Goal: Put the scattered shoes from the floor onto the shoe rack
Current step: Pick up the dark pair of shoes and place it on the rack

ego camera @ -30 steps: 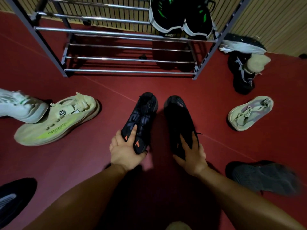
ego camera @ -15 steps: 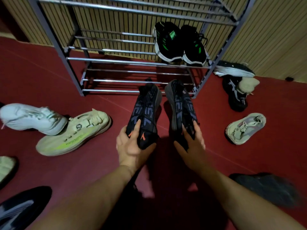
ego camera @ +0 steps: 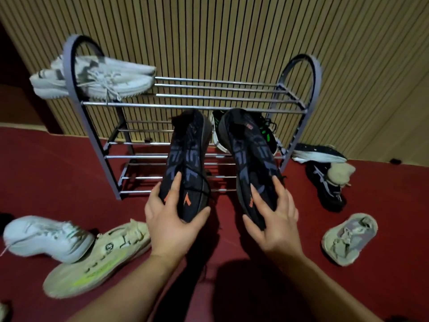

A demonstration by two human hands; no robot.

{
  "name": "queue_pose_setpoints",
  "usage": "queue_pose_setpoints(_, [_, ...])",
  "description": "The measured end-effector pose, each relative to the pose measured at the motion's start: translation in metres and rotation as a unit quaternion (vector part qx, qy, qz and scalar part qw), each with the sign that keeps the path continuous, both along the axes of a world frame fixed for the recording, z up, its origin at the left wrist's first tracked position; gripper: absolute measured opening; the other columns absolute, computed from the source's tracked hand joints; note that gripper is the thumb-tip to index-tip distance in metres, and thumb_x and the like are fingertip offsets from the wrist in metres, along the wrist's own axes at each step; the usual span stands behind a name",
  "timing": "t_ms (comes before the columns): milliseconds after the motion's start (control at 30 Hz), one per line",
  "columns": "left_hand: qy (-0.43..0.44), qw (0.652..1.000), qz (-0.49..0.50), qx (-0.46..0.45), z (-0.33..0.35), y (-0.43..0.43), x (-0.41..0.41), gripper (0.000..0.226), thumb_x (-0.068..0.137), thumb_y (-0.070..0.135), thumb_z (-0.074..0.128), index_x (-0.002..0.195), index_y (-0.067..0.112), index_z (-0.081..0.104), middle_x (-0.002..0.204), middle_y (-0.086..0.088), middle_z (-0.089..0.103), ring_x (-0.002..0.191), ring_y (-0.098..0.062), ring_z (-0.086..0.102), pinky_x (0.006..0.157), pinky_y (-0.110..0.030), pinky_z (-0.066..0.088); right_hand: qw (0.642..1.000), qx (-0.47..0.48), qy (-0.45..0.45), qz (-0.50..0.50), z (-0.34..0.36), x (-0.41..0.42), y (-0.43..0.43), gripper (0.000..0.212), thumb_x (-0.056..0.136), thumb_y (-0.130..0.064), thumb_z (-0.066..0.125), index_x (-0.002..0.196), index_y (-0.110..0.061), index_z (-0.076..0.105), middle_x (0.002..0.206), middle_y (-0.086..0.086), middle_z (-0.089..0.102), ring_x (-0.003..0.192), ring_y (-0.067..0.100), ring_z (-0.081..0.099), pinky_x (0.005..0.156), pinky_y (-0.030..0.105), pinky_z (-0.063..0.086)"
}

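The left hand [ego camera: 171, 225] grips the toe end of a black shoe [ego camera: 186, 163] with grey lettering and orange marks. The right hand [ego camera: 275, 219] grips the toe of its matching shoe [ego camera: 249, 156]. Both heels point away from the grips toward the shoe rack [ego camera: 232, 106], a metal frame with chrome bars and arched ends. Beyond the grips, white shoes [ego camera: 97, 80] lie on the rack's top left and black-and-green shoes [ego camera: 267, 133] on its middle tier. On the floor, left of the left grip, lie a white shoe [ego camera: 44, 238] and a cream shoe [ego camera: 99, 259]; right of the right grip, a pale shoe [ego camera: 349, 238] and dark shoes [ego camera: 325, 177].
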State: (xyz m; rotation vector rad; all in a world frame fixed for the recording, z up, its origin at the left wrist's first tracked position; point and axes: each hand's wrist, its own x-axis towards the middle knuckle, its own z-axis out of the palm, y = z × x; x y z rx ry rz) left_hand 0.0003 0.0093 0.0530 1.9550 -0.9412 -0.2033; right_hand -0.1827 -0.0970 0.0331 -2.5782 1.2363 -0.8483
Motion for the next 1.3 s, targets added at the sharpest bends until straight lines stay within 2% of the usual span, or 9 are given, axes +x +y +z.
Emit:
queue_pose_setpoints(267, [-0.045, 0.998, -0.005, -0.043, 0.052, -0.050, 0.007, 0.093, 0.058, 0.070, 0.058, 0.142, 0.050, 0.023, 0.150, -0.008, 0.019, 0.138, -0.024, 0.015, 0.113, -0.037, 0.016, 0.996, -0.053, -0.042, -0.053, 0.046, 0.023, -0.037, 0.060, 0.082, -0.049, 0.056, 0.139, -0.041, 0.039, 0.155, 0.002, 0.007, 0.140, 0.039, 0.016, 0.107, 0.054, 0.023])
queue_pose_setpoints(567, [-0.044, 0.998, 0.040, -0.002, 0.113, -0.126, 0.026, 0.087, 0.072, 0.059, 0.067, 0.145, 0.041, 0.025, 0.150, -0.014, 0.019, 0.138, -0.032, 0.016, 0.115, -0.039, 0.015, 0.994, -0.024, -0.005, -0.102, 0.112, 0.043, -0.098, 0.060, 0.088, -0.050, 0.053, 0.142, -0.044, 0.031, 0.158, -0.003, -0.005, 0.143, 0.034, 0.005, 0.114, 0.050, 0.014])
queue_pose_setpoints(767, [0.145, 0.989, -0.030, -0.005, 0.156, -0.195, 0.036, 0.102, 0.054, 0.071, 0.065, 0.141, 0.027, 0.036, 0.139, -0.012, 0.042, 0.125, -0.032, 0.042, 0.103, -0.045, 0.038, 0.991, 0.029, 0.027, -0.125, 0.157, 0.059, -0.150, 0.056, 0.087, -0.053, 0.053, 0.140, -0.043, 0.036, 0.157, -0.004, 0.005, 0.141, 0.033, 0.014, 0.114, 0.046, 0.015])
queue_pose_setpoints(833, [0.203, 0.973, -0.112, 0.002, 0.158, -0.206, 0.035, 0.074, 0.070, 0.060, 0.068, 0.126, 0.013, 0.052, 0.118, -0.009, 0.059, 0.104, -0.022, 0.058, 0.087, -0.032, 0.048, 0.990, 0.055, 0.024, -0.131, 0.158, 0.060, -0.161, 0.052, 0.087, -0.052, 0.054, 0.137, -0.038, 0.044, 0.155, -0.003, 0.013, 0.139, 0.031, 0.018, 0.113, 0.044, 0.021])
queue_pose_setpoints(900, [0.154, 0.972, -0.160, 0.073, 0.148, -0.210, 0.035, 0.070, 0.071, 0.060, 0.067, 0.122, 0.013, 0.056, 0.115, -0.008, 0.061, 0.102, -0.020, 0.060, 0.090, -0.032, 0.050, 0.988, 0.066, 0.030, -0.133, 0.153, 0.058, -0.166, 0.050, 0.087, -0.052, 0.054, 0.134, -0.034, 0.049, 0.154, 0.000, 0.019, 0.140, 0.029, 0.018, 0.114, 0.043, 0.023])
queue_pose_setpoints(967, [0.050, 0.975, -0.178, 0.126, 0.139, -0.208, 0.039, 0.106, 0.044, 0.078, 0.063, 0.133, 0.024, 0.048, 0.138, -0.010, 0.047, 0.124, -0.028, 0.048, 0.105, -0.041, 0.040, 0.991, 0.054, 0.039, -0.118, 0.146, 0.054, -0.166, 0.049, 0.089, -0.052, 0.051, 0.135, -0.033, 0.049, 0.153, 0.000, 0.020, 0.142, 0.028, 0.014, 0.116, 0.044, 0.020])
queue_pose_setpoints(1033, [-0.011, 0.973, -0.183, 0.138, 0.135, -0.202, 0.043, 0.121, 0.039, 0.086, 0.059, 0.144, 0.031, 0.033, 0.152, -0.008, 0.026, 0.137, -0.031, 0.032, 0.112, -0.046, 0.031, 0.994, 0.041, 0.049, -0.085, 0.142, 0.047, -0.164, 0.051, 0.091, -0.050, 0.049, 0.138, -0.033, 0.044, 0.155, 0.000, 0.018, 0.144, 0.027, 0.007, 0.117, 0.045, 0.015])
queue_pose_setpoints(1133, [-0.081, 0.954, -0.222, 0.186, 0.133, -0.191, 0.051, 0.107, 0.056, 0.085, 0.051, 0.147, 0.042, 0.015, 0.159, -0.001, -0.001, 0.145, -0.033, 0.009, 0.118, -0.049, 0.007, 0.993, 0.043, 0.097, -0.045, 0.140, 0.036, -0.161, 0.055, 0.094, -0.045, 0.046, 0.145, -0.031, 0.031, 0.157, -0.001, 0.016, 0.146, 0.026, -0.002, 0.117, 0.043, 0.009])
queue_pose_setpoints(1300, [-0.111, 0.947, -0.251, 0.167, 0.128, -0.200, 0.051, 0.100, 0.067, 0.076, 0.046, 0.150, 0.030, 0.014, 0.158, -0.001, 0.000, 0.142, -0.030, 0.020, 0.118, -0.043, 0.019, 0.994, 0.010, 0.076, -0.082, 0.140, 0.048, -0.156, 0.048, 0.099, -0.035, 0.040, 0.142, -0.012, 0.038, 0.148, 0.004, 0.037, 0.144, 0.022, 0.016, 0.113, 0.037, 0.023])
